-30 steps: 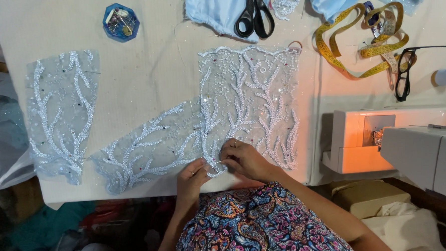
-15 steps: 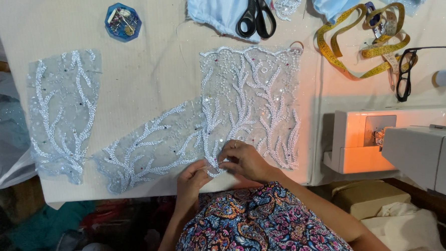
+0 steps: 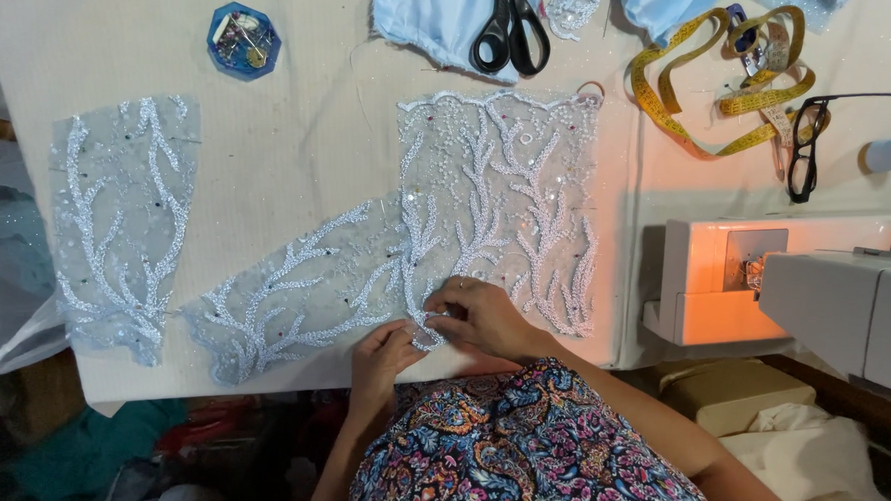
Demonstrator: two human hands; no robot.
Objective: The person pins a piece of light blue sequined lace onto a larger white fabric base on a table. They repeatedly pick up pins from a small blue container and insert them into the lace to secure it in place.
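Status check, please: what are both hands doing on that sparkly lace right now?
Left hand and right hand both pressed on beaded lace panel, fingertips meeting at its lower edge. Panel flat on table. Scissors well clear.

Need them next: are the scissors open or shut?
Shut: the black scissors lie on the blue cloth with handle loops side by side, blades hidden at the frame's top edge.

Right hand (image 3: 484,319) hid the lace (image 3: 493,193) beneath it; sewing machine (image 3: 828,294) & blue cloth (image 3: 435,15) were cut off by frame edges.
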